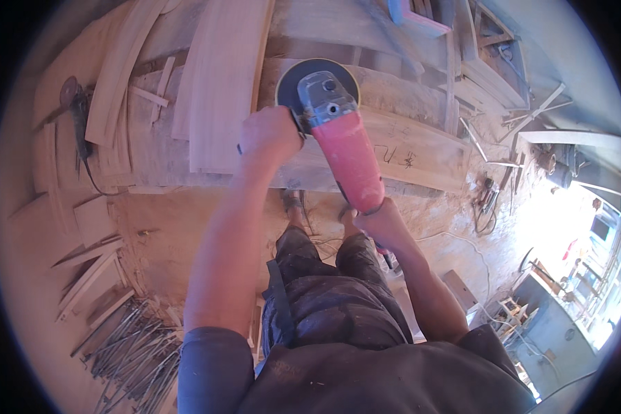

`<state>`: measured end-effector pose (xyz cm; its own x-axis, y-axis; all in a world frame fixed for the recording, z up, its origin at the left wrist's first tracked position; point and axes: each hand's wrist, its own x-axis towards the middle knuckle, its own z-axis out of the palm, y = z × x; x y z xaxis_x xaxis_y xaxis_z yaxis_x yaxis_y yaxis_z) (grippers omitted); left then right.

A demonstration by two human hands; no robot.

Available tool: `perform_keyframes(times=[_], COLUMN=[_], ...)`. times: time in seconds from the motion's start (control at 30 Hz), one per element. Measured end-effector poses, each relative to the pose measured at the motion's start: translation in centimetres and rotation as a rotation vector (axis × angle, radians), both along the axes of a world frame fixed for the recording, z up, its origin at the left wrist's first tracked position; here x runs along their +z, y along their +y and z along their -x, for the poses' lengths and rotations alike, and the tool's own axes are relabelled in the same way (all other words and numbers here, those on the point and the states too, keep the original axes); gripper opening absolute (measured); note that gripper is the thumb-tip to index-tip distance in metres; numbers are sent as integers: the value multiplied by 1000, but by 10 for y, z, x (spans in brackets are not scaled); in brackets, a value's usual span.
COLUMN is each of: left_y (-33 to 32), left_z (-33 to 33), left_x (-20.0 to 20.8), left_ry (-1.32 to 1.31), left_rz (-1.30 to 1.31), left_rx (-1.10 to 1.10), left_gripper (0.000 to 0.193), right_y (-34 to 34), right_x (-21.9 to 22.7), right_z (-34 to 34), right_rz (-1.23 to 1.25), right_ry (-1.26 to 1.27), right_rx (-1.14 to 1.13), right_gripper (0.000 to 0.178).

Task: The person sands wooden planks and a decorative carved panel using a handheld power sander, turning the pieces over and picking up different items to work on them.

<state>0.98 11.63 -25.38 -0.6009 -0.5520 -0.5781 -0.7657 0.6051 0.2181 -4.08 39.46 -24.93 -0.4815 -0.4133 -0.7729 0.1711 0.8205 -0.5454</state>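
Note:
A red disc sander [348, 155] with a grey metal head is held out in front of me over the workbench. Its round dark sanding disc [288, 86] is partly hidden under the head. My left hand [270, 134] is closed at the left of the head, around a side handle that the fingers mostly cover. At the rear end of the red body, my right hand [385, 224] grips the handle. Left of the disc lies a wide pale board [221, 90]. Whether the disc touches wood cannot be made out.
A plank with dark handwritten marks [421, 159] lies along the bench's near side. Another power tool [79, 124] with a cord rests at far left. Thin rods [134, 352] are heaped at lower left. A pale cable [472, 248] crosses the dusty floor at right.

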Motion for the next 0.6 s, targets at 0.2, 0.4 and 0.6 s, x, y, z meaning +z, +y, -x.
perform_keyframes(times=[0.2, 0.4, 0.6], left_y=[11, 55, 44], left_z=[-45, -54, -92], left_x=[3, -3, -20], left_ry=[17, 142, 99], left_rz=[-67, -117, -89], left_rx=[18, -66, 53], left_gripper=[24, 21, 20], right_y=[-15, 67, 38], right_x=[32, -2, 1], right_z=[-22, -47, -55], right_rz=[-256, -216, -191], right_ry=[-131, -38, -36], right_rx=[18, -29, 114], right_gripper=[21, 23, 45])
